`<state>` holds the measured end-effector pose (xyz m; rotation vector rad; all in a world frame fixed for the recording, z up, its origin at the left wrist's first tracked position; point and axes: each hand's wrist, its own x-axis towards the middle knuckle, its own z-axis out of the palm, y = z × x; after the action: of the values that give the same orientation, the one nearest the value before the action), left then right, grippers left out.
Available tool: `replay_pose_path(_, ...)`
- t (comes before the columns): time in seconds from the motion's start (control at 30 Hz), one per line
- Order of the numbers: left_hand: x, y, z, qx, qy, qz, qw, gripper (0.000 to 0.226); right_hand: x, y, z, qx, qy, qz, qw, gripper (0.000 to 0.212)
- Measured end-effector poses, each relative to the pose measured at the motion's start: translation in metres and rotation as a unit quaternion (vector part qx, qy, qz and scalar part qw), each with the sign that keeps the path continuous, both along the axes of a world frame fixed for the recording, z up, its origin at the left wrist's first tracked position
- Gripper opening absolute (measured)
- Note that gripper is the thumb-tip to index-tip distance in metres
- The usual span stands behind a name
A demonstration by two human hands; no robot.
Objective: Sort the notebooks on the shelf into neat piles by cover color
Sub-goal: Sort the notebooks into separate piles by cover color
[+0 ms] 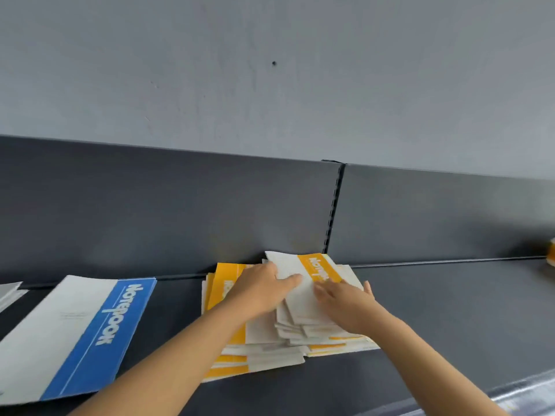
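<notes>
A messy, fanned-out pile of yellow-and-white notebooks (270, 346) lies on the dark shelf (450, 310) near its back panel. The top notebook (318, 270) sits askew, its yellow band facing up. My left hand (261, 291) rests flat on the pile, fingers stretched toward the top notebook. My right hand (345, 301) lies flat on the top notebook's right side, fingers pointing left. To the left, a blue-and-white notebook (78, 334) lies on the shelf, apart from the yellow pile.
A grey-white notebook edge (9, 292) shows at the far left. Something yellow (551, 255) peeks in at the right edge. A slotted upright (335, 211) divides the shelf's back panel. A shiny strip (525, 391) runs along the shelf front.
</notes>
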<state>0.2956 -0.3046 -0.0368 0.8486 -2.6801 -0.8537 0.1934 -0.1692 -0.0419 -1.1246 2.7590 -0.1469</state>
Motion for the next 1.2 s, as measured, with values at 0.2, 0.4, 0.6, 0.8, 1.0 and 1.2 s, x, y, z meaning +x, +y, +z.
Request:
replay_pose_path(0.2,-0.018,0.004,0.001,0.112,0.085,0.108,0.984,0.051,-0.008,0.002,0.000,-0.040,-0.033,0.092,0.994,0.037)
replay_pose_path(0.4,0.016,-0.006,0.016,0.277,0.228,0.097,0.928,0.024,0.002,-0.011,0.018,-0.267,-0.102,0.038,0.957,0.042)
replay_pose_path(0.6,0.090,-0.034,0.027,0.203,0.236,0.106,0.944,0.020,0.057,-0.060,0.028,-0.350,-0.190,0.056,0.916,0.052)
replay_pose_path(0.8,0.196,-0.092,0.037,0.090,0.164,0.129,0.974,0.020,0.152,-0.128,0.031,-0.309,-0.211,0.119,0.920,0.066)
replay_pose_path(1.0,0.321,-0.185,0.033,0.016,0.095,0.130,0.987,0.015,0.270,-0.222,0.021,-0.332,-0.277,0.169,0.886,0.061)
replay_pose_path(1.2,0.423,-0.283,0.038,-0.048,0.044,0.152,0.986,0.038,0.383,-0.316,0.022,-0.324,-0.276,0.146,0.893,0.060)
